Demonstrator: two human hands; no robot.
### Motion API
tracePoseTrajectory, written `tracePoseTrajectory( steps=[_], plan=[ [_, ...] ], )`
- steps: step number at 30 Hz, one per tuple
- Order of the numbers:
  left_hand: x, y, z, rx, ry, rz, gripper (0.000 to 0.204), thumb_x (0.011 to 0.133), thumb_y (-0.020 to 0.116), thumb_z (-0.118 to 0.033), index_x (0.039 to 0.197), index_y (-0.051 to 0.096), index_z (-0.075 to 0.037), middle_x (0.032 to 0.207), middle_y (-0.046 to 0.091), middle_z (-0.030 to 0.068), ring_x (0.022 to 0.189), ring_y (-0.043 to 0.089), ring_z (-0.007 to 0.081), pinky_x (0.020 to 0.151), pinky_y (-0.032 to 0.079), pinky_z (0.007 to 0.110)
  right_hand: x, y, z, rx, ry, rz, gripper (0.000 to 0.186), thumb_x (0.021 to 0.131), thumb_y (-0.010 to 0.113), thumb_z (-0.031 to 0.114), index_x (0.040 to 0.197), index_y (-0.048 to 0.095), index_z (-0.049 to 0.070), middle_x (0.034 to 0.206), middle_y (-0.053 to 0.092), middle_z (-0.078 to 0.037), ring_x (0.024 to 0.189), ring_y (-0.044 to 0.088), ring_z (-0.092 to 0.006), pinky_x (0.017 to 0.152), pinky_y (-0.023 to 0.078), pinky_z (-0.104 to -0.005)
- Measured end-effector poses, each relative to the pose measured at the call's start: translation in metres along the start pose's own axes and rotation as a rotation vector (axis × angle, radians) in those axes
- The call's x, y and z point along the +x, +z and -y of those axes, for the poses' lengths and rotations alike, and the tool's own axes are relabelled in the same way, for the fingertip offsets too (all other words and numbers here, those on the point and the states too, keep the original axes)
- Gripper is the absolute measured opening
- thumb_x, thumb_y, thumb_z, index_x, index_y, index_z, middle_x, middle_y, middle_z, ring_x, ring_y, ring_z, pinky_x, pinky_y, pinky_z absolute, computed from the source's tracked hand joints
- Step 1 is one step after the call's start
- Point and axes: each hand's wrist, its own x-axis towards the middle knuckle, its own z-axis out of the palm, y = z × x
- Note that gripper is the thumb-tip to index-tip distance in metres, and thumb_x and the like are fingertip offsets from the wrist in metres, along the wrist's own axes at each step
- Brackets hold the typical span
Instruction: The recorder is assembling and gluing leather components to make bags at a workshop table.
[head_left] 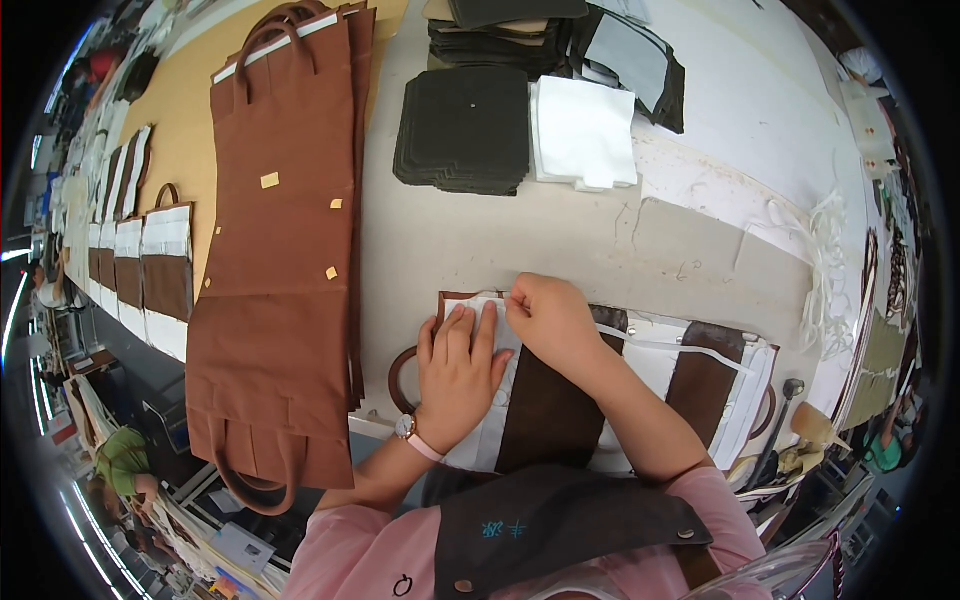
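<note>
A flat, unfolded bag panel [552,418] in dark brown and white lies on the table's near edge, with a brown loop handle [397,380] at its left end. My left hand [455,360] rests on the panel's white left end, fingers stretched out and pressing it flat. Just right of it, my right hand [548,315] is closed at the panel's far edge, fingers curled down. Whatever sits in that pinch is hidden by the knuckles. A loose white strip [690,350] runs across the panel's right part.
A stack of large brown bags [275,150] lies to the left. Farther back are dark square pieces [462,125] and white pieces [585,130]. Smaller brown-and-white panels [167,260] line the far left. White threads [825,260] hang at the right, near a dark-headed tool [790,390].
</note>
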Motion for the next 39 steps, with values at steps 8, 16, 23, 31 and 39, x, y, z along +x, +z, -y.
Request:
tracePoseTrajectory(
  steps=[8,16,23,31,39],
  plan=[
    [0.001,0.002,0.002,0.013,-0.004,0.034,0.059,0.088,0.068,-0.032,0.137,0.054,-0.003,0.120,0.054,0.0161,0.119,0.052,0.0317,0.105,0.035,0.054,-0.033,-0.008,0.006,-0.132,-0.090,-0.063,0.009,0.087,0.063,0.012,0.087,0.061,0.002,0.082,0.063,-0.016,0.074,0.063,-0.0363,0.066,0.050,-0.0452],
    [0.003,-0.001,-0.003,0.091,0.003,0.056,0.061,0.089,0.067,-0.035,0.138,0.053,-0.002,0.121,0.054,0.0166,0.119,0.051,0.0326,0.106,0.034,0.058,-0.038,-0.025,-0.020,-0.052,0.022,-0.161,0.015,0.089,0.067,0.014,0.082,0.062,0.001,0.076,0.062,-0.016,0.071,0.061,-0.0357,0.063,0.047,-0.0417],
    [0.003,-0.003,-0.003,0.108,0.007,0.088,0.063,0.090,0.065,-0.037,0.139,0.052,-0.001,0.120,0.054,0.0174,0.119,0.051,0.0335,0.106,0.034,0.060,-0.035,-0.018,-0.025,-0.097,0.011,-0.227,0.018,0.086,0.069,0.013,0.077,0.059,0.001,0.072,0.061,-0.016,0.066,0.059,-0.0358,0.060,0.046,-0.0440],
    [0.007,-0.009,-0.006,0.144,0.058,0.112,0.058,0.091,0.062,-0.046,0.143,0.053,-0.023,0.119,0.049,0.0203,0.118,0.049,0.0376,0.103,0.036,0.060,-0.037,-0.018,-0.025,-0.170,-0.010,-0.221,0.018,0.087,0.066,0.014,0.076,0.057,0.003,0.074,0.062,-0.014,0.068,0.063,-0.0347,0.060,0.050,-0.0447],
    [0.012,-0.009,-0.008,0.144,0.015,0.126,0.056,0.087,0.066,-0.043,0.140,0.057,-0.026,0.117,0.053,0.0183,0.116,0.050,0.0358,0.102,0.037,0.062,-0.035,-0.016,-0.024,-0.220,-0.013,-0.211,0.017,0.088,0.064,0.015,0.078,0.057,0.003,0.076,0.063,-0.013,0.071,0.064,-0.0335,0.062,0.051,-0.0441]
  ],
)
